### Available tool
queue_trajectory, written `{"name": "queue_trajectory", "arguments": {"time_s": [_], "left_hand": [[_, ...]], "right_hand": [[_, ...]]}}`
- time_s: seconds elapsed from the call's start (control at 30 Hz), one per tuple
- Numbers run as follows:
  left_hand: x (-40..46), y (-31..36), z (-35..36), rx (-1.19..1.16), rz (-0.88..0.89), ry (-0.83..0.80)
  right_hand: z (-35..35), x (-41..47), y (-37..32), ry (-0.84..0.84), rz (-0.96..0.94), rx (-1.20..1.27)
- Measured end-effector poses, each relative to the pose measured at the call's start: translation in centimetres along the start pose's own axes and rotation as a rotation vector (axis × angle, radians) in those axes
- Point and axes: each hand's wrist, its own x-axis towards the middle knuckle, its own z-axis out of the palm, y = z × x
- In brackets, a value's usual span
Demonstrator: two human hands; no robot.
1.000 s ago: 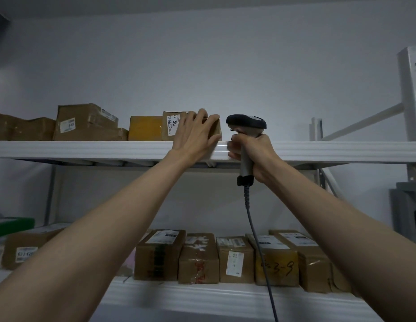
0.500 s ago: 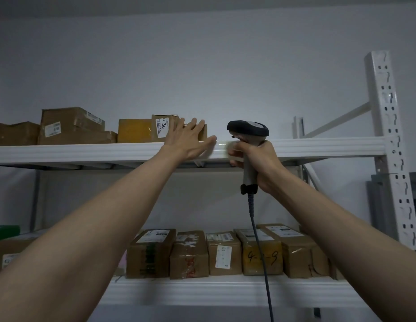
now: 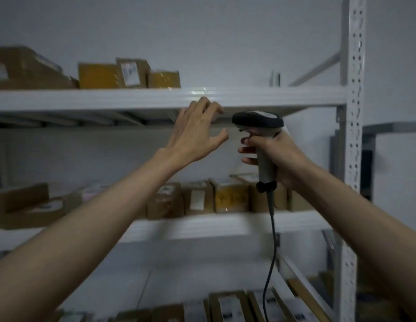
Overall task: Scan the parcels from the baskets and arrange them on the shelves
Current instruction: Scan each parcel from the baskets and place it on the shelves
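Shelving unit, white metal, fills the frame; view is motion-blurred. Top shelf (image 3: 260, 96) runs across the upper part of the frame. Parcels on it at upper left: a yellow-brown box (image 3: 97, 76), a labelled carton (image 3: 132, 72) just right of it, and a small brown parcel (image 3: 164, 79) touching that carton's right side. Left hand (image 3: 194, 132) at centre, below the top shelf's front edge, fingers spread and loosely bent, holding nothing, apart from the parcels. Right hand (image 3: 275, 153) centre right, fingers wrapped around the grip of a barcode scanner (image 3: 260, 135), black head pointing left, cable (image 3: 272, 240) hanging down. Middle shelf (image 3: 202, 225) carries a row of brown parcels (image 3: 230, 197). More parcels along the bottom edge, too blurred to detail. Perforated upright post (image 3: 353, 89) at right.
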Motion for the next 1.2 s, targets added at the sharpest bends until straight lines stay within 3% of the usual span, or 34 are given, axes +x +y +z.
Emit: {"name": "queue_trajectory", "arguments": {"time_s": [0.27, 0.67, 0.97, 1.2], "left_hand": [[-9.9, 11.1, 10.2, -0.428, 0.018, -0.276], [-26.1, 30.6, 23.1, -0.922, 0.101, -0.889], [-44.4, 38.9, 29.4, -0.944, 0.041, -1.481], [-61.5, 43.1, 32.7, -0.908, 0.051, -1.828]], "right_hand": [[-10.6, -10.8, 6.4, 0.122, 0.192, -0.217], [-22.8, -29.5, 18.4, 0.588, 0.669, -0.219], [-24.7, -47.3, 29.6, 1.026, 1.019, -0.024], [-22.9, -62.3, 39.8, 1.333, 1.196, 0.092]]}}
